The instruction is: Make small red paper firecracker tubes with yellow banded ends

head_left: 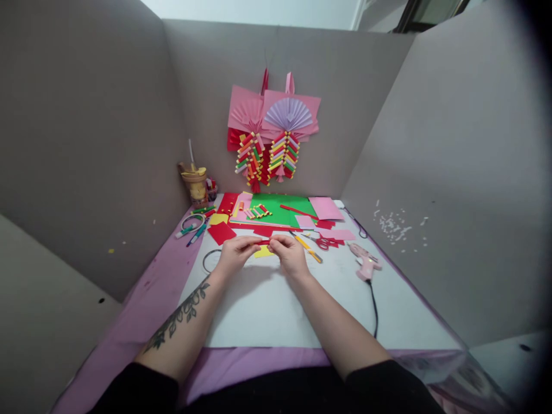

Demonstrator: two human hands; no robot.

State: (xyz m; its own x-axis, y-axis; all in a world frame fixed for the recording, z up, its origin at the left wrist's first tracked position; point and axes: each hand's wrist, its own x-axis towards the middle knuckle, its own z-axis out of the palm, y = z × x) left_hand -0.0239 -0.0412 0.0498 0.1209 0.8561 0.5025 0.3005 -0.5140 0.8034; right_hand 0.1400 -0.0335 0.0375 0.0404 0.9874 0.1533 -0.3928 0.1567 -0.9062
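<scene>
Between both hands, just above the white work sheet (259, 310), is a small red paper piece (264, 242), thin and perhaps rolled. My left hand (237, 253) pinches its left end between thumb and fingers. The right end is pinched by my right hand (290, 254). Behind and below the fingertips lies a yellow paper piece (264, 252). Close to my right hand are a yellow craft knife (308, 248) and red-handled scissors (325, 242). A red paper rectangle (221, 232) lies beyond my left hand.
A pink glue gun (366, 263) with a black cord rests at right. Green card (284, 206) at the back carries several small paper rolls (259, 212). Pens (197, 234) lie at left beside a cup (196, 187). Paper fan decorations (288, 115) hang on the grey back panel (345, 75).
</scene>
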